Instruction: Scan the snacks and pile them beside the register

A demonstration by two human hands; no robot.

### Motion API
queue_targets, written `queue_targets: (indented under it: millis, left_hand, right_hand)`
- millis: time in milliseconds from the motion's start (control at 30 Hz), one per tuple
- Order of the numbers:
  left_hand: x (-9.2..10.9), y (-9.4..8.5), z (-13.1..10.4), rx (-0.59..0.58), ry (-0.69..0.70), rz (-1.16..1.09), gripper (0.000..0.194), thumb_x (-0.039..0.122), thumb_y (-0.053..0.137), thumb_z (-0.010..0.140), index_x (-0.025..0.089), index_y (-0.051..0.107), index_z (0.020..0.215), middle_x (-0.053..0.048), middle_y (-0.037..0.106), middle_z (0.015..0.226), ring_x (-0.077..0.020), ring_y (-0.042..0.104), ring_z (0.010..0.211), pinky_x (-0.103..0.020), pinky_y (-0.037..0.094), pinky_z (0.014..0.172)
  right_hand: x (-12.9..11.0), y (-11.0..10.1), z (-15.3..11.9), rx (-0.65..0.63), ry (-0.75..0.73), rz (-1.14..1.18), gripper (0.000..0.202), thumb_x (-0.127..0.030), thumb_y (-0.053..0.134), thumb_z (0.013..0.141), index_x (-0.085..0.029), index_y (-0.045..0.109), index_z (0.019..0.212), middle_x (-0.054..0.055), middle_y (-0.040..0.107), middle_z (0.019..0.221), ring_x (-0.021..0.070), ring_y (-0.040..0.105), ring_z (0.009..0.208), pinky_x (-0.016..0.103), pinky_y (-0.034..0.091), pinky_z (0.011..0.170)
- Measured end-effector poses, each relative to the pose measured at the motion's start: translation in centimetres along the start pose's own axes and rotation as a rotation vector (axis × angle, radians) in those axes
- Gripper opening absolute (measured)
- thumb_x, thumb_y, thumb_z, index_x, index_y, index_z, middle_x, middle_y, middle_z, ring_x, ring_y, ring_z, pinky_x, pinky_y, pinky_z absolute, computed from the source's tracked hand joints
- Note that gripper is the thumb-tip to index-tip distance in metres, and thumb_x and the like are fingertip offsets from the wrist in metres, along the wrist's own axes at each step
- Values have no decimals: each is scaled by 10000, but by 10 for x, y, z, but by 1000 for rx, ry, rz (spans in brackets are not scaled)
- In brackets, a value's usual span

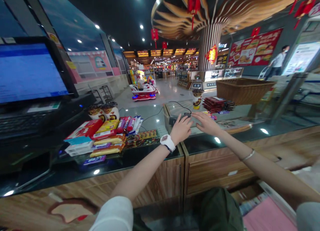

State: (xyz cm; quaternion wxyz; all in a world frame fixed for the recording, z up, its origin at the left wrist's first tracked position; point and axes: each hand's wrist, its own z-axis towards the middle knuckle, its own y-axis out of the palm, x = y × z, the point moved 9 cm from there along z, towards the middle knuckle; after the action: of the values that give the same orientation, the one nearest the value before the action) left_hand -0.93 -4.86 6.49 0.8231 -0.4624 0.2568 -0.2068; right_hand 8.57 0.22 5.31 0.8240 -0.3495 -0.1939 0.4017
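My left hand (182, 129), with a white watch (167, 142) at the wrist, is over the glass-topped counter with its fingers apart. It lies over or just in front of a small black device (173, 120) with a cable; whether it touches the device I cannot tell. My right hand (207, 124) reaches in from the right, fingers stretched out and nothing in them. Its fingertips come close to those of my left hand. Beyond it stand a patterned cup (197, 98) and a pile of dark red packets (216, 104).
To the left are a monitor (30, 69), a keyboard (20, 124), stacked snack packs (107, 137), a red box (83, 129) and more cups (110, 111). A wicker basket (243, 91) stands at the right. Farther off are a ride-on toy (143, 91) and a walking person (278, 62).
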Motion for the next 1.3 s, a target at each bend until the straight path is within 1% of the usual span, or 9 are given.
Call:
queue_targets:
  millis: [133, 233, 400, 567, 800, 967, 1067, 1200, 1300]
  left_hand:
    - [19, 15, 25, -20, 53, -23, 386, 217, 512, 912, 162, 563, 1290, -94, 578, 1392, -258, 433, 1371, -527, 177, 1236]
    - [28, 28, 43, -29, 72, -39, 395, 220, 504, 913, 155, 553, 1300, -95, 566, 1406, -260, 434, 1367, -530, 177, 1234]
    - [32, 46, 72, -24, 51, -62, 389, 223, 496, 918, 162, 545, 1299, -104, 546, 1428, -252, 463, 1338, -528, 186, 1228]
    - [30, 61, 94, -35, 8, -70, 451, 215, 500, 914, 119, 506, 1355, -128, 534, 1439, -263, 441, 1361, -520, 170, 1236]
    - [24, 72, 96, -17, -32, -81, 502, 250, 487, 928, 117, 457, 1412, -132, 508, 1471, -274, 436, 1375, -526, 189, 1231]
    - [18, 82, 92, -48, -77, -92, 501, 289, 479, 937, 77, 470, 1391, -170, 523, 1448, -285, 441, 1376, -509, 196, 1230]
    - [15, 84, 92, -50, -96, -121, 500, 286, 480, 932, 94, 467, 1393, -167, 540, 1430, -290, 434, 1384, -527, 198, 1224]
    - [15, 83, 93, -47, -93, -150, 461, 269, 502, 920, 120, 487, 1356, -152, 567, 1395, -289, 427, 1384, -541, 192, 1222]
    - [15, 80, 93, -25, -87, -169, 411, 244, 516, 912, 146, 507, 1311, -138, 593, 1348, -272, 477, 1331, -540, 199, 1220]
  right_hand:
    - [27, -9, -19, -8, 38, -56, 552, -169, 501, 846, -151, 498, 1398, 156, 566, 1403, 293, 516, 1307, 518, 413, 1106]
    - [49, -9, -34, -22, 81, -99, 542, -178, 508, 839, -146, 513, 1381, 163, 569, 1396, 295, 519, 1302, 521, 405, 1105]
    - [82, -5, -50, -44, 160, -136, 538, -178, 506, 825, -121, 524, 1360, 183, 571, 1388, 306, 522, 1294, 529, 397, 1102]
    - [97, -3, -52, -36, 213, -112, 544, -159, 515, 798, -132, 528, 1341, 173, 581, 1374, 303, 530, 1279, 517, 413, 1090]
    - [112, 6, -55, -11, 278, -65, 615, -146, 510, 765, -117, 479, 1379, 183, 550, 1406, 302, 501, 1312, 504, 402, 1106]
    - [124, 13, -60, -62, 362, -85, 660, -184, 514, 791, -95, 416, 1437, 196, 504, 1453, 315, 444, 1363, 515, 379, 1123]
    - [129, 18, -63, -113, 418, -107, 628, -199, 523, 810, -93, 436, 1423, 194, 505, 1452, 316, 437, 1365, 511, 373, 1121]
    - [130, 20, -64, -155, 446, -125, 545, -186, 519, 836, -121, 493, 1376, 175, 563, 1382, 299, 488, 1306, 508, 356, 1123]
    - [130, 18, -64, -154, 436, -143, 481, -166, 515, 855, -142, 535, 1335, 162, 596, 1310, 290, 532, 1235, 504, 378, 1100]
